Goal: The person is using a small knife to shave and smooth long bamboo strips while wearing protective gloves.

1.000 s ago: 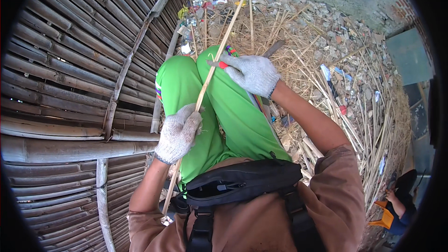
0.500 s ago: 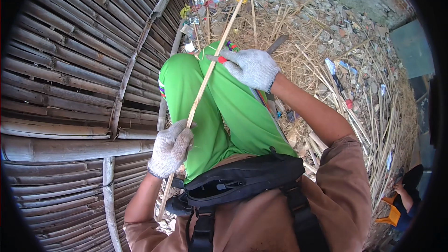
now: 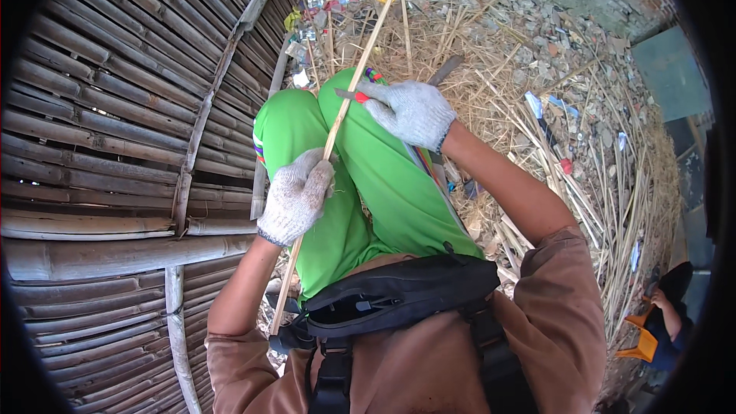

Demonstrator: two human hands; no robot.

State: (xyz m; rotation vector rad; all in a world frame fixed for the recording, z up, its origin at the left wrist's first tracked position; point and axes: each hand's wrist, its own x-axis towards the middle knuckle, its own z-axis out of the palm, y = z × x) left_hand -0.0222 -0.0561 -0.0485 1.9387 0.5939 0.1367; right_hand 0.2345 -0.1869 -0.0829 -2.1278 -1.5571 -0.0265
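Both my hands wear pale knitted gloves. A long, thin bamboo strip [image 3: 373, 38] slants across my green-trousered legs [image 3: 399, 169], its far end above the littered ground. My left hand [image 3: 297, 195] is closed round the strip's lower half, thumb along it, with the tail end passing beside my left forearm. In my closed right hand [image 3: 410, 113], over the right knee, is a small knife [image 3: 345, 94] with red at the base of its blade. The short blade lies across the strip, apparently touching it; the glove hides the grip.
A slatted bamboo wall [image 3: 115, 123] stands close on my left. Loose bamboo strips [image 3: 613, 207], straw and rubble cover the ground to the right. A dark, flat piece [image 3: 446, 69] shows beyond my right hand. Another person [image 3: 671, 322] is at the lower right beside an orange chair [image 3: 639, 341].
My left hand has moved up and forward with the bamboo strip, which has slid farther away from me. My right hand with the knife has stayed nearly in place over the knee.
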